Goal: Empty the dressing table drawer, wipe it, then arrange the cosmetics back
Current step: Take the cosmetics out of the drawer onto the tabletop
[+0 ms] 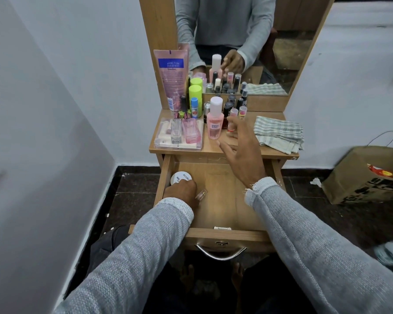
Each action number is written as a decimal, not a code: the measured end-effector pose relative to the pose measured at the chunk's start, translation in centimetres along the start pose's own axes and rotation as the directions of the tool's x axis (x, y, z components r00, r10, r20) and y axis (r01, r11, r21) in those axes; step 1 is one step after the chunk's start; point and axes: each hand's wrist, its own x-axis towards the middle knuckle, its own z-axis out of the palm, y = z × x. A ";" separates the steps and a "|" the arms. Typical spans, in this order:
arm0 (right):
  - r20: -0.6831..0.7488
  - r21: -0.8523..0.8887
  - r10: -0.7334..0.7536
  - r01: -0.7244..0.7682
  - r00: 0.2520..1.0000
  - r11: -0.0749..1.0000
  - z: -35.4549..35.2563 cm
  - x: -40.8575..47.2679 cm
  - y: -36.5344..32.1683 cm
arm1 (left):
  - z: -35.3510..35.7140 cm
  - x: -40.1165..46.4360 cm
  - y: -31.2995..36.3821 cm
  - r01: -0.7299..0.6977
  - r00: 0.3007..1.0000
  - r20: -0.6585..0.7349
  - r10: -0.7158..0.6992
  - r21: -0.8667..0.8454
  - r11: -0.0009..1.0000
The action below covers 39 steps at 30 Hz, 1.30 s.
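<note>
The wooden drawer point(227, 233) is pulled out below the dressing table top point(236, 148). A white round jar point(180, 177) stands in its far left corner. My left hand point(179, 193) rests in the drawer just in front of the jar, fingers closed around a small clear bottle point(201, 195) that sticks out to the right. My right hand point(241, 152) hovers over the table top with fingers spread and holds nothing. Its fingertips are close to a small nail polish bottle point(230, 130), beside a pink bottle with a white cap point(214, 125). Several more cosmetics crowd the table's back.
A checked cloth point(278, 133) lies folded on the table's right. A clear box point(179, 138) holds perfume bottles at the left, behind it a pink tube point(171, 73) and green-capped bottles point(195, 91). The mirror point(281, 41) stands behind. A paper bag point(368, 177) sits on the floor at the right.
</note>
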 end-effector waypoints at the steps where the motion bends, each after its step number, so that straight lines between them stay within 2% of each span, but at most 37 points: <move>1: -0.001 0.003 -0.009 0.009 1.000 1.000 -0.2 -0.6 0.2 | 0.0 0.0 -0.1 0.002 1.000 -0.003 -0.002 -0.022 1.000; 3: 0.025 -0.004 -0.030 0.030 0.999 1.000 -0.4 -1.9 0.8 | -0.1 0.0 -0.2 0.005 1.000 -0.021 -0.009 -0.173 0.985; 5: 0.087 -0.014 -0.038 0.039 0.996 0.999 -0.5 -3.3 1.5 | -0.2 0.1 -0.3 -0.038 0.999 -0.046 0.021 -0.396 0.917; 8: 0.294 -0.048 -0.010 0.025 0.956 0.999 -0.7 -4.7 2.9 | -0.5 0.2 -0.4 -0.146 0.988 -0.130 0.083 -0.617 0.773; 10: 0.459 -0.092 0.008 0.038 0.888 0.995 -0.6 -5.2 3.7 | -1.1 -0.2 -0.3 -0.189 0.982 -0.146 0.123 -0.670 0.718; 12: 0.546 -0.112 0.006 0.067 0.838 0.991 -0.5 -5.3 3.8 | -1.8 -0.6 0.0 -0.237 0.971 -0.175 0.161 -0.683 0.691; 16: 0.539 -0.091 -0.029 0.092 0.842 0.992 -1.0 -4.5 3.5 | -3.1 -0.9 0.4 -0.312 0.950 -0.240 0.202 -0.654 0.689; 20: 0.469 -0.094 -0.011 0.062 0.883 0.994 -2.1 -3.5 3.5 | -2.9 -0.2 -0.3 -0.333 0.932 -0.322 0.168 -0.574 0.748; 22: 0.384 -0.091 0.033 0.003 0.923 0.996 -2.8 -2.7 3.4 | -2.5 0.1 -0.8 -0.310 0.912 -0.384 0.146 -0.410 0.858; 24: 0.298 -0.094 0.080 -0.055 0.951 0.994 -3.6 -1.6 3.6 | -2.1 0.3 -1.3 -0.258 0.912 -0.387 0.137 -0.280 0.925; 28: 0.190 -0.172 0.147 -0.114 0.971 0.978 -4.2 0.6 4.2 | -1.0 0.9 -1.8 -0.232 0.953 -0.237 0.186 -0.181 0.956; 31: 0.197 -0.240 0.171 -0.121 0.965 0.963 -3.8 2.1 4.5 | -0.7 1.4 -2.2 -0.190 0.977 -0.102 0.187 -0.027 0.981; 35: 0.237 -0.319 0.173 -0.092 0.956 0.943 -3.0 3.5 4.8 | -1.2 2.0 -2.0 -0.181 0.983 0.027 0.179 0.201 0.963; 39: 0.263 -0.376 0.120 -0.013 0.957 0.926 -2.4 3.9 4.8 | -0.9 2.6 -2.0 -0.182 0.982 0.027 0.186 0.375 0.909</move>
